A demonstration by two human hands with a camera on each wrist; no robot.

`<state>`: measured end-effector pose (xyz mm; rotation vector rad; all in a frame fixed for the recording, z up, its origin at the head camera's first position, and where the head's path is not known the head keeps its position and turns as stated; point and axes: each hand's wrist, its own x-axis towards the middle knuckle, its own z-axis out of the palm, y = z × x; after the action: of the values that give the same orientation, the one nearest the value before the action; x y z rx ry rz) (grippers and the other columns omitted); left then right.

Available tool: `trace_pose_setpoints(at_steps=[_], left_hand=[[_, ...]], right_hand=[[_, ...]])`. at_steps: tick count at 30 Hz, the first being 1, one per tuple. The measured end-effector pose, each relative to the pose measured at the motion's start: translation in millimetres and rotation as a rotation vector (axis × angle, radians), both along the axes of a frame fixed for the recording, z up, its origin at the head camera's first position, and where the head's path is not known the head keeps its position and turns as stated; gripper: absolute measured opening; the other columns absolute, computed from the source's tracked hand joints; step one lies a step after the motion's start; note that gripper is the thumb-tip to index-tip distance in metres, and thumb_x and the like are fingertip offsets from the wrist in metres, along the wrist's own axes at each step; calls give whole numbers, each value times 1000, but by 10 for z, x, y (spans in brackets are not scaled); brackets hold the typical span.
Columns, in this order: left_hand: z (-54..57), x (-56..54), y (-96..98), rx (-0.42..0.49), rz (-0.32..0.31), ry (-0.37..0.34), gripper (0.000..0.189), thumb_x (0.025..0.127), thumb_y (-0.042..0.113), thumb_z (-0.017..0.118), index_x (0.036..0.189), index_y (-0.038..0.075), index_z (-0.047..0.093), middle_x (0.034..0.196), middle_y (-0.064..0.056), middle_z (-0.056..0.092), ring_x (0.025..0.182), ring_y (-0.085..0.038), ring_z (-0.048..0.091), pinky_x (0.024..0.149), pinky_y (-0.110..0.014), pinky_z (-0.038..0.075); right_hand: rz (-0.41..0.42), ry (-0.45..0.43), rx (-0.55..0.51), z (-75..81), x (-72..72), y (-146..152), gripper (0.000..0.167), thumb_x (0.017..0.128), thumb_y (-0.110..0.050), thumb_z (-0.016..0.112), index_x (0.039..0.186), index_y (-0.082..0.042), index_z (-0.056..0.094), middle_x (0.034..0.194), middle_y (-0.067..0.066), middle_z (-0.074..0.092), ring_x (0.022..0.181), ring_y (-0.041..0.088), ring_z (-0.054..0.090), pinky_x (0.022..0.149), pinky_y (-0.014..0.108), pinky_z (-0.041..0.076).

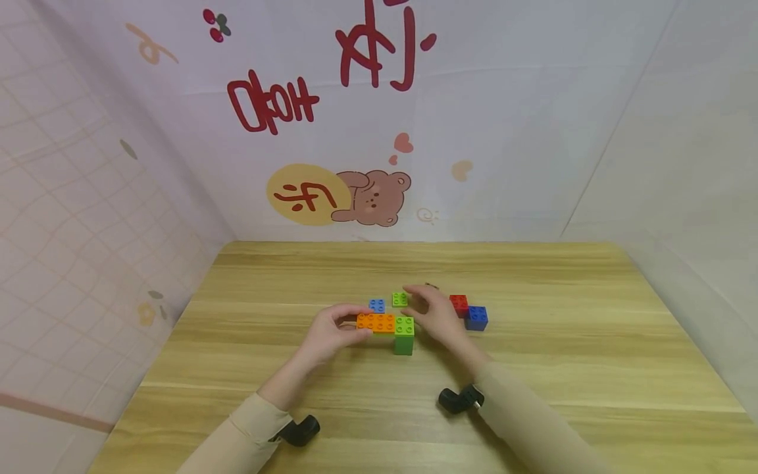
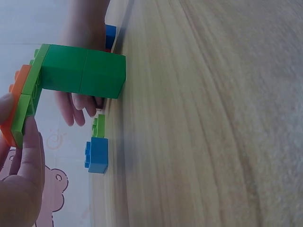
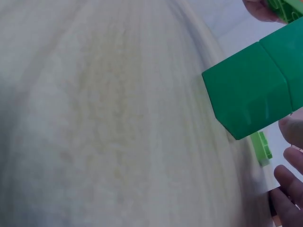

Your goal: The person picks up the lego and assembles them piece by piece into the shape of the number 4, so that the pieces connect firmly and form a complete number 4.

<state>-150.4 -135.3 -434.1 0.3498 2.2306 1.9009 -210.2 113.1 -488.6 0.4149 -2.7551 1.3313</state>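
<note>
My left hand [image 1: 328, 334] pinches an orange brick [image 1: 376, 322] by its left end, with a thin lime green layer [image 2: 20, 116] under it. This layer joins a lime green piece [image 1: 404, 326] on top of two stacked dark green bricks [image 2: 83, 71], all one assembly. In the left wrist view the stack appears tilted close over the table; whether it touches is unclear. Just right of the assembly, my right hand [image 1: 439, 320] has its fingers spread and loosely bent, seemingly around nothing. Its thumb is close to the dark green bricks in the right wrist view; contact cannot be told.
Behind the assembly lie a light blue brick [image 1: 377, 305] and a small lime green brick [image 1: 399, 299]. Right of my right hand are a red brick [image 1: 458, 305] and a dark blue brick [image 1: 477, 318]. A printed cloth [image 1: 503, 131] hangs behind the wooden table [image 1: 562, 342].
</note>
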Motion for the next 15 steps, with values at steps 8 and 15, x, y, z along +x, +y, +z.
trace_pose_setpoints(at_steps=[8,15], left_hand=[[9,-9,2,1,0,2,36,84,4,78,119,-1,69,125,-15,62,108,-30,59,86,-26,54],[29,-18,13,-23,11,5,36,84,5,79,118,1,70,124,-13,63,108,-28,60,86,-27,55]], right_hand=[[-1,-1,41,-26,-31,-63,52,85,-19,80,133,-14,63,133,6,61,119,27,57,106,48,42],[-7,-9,74,-61,-43,-76,53,86,-22,79,136,-16,61,138,6,58,129,29,51,110,50,35]])
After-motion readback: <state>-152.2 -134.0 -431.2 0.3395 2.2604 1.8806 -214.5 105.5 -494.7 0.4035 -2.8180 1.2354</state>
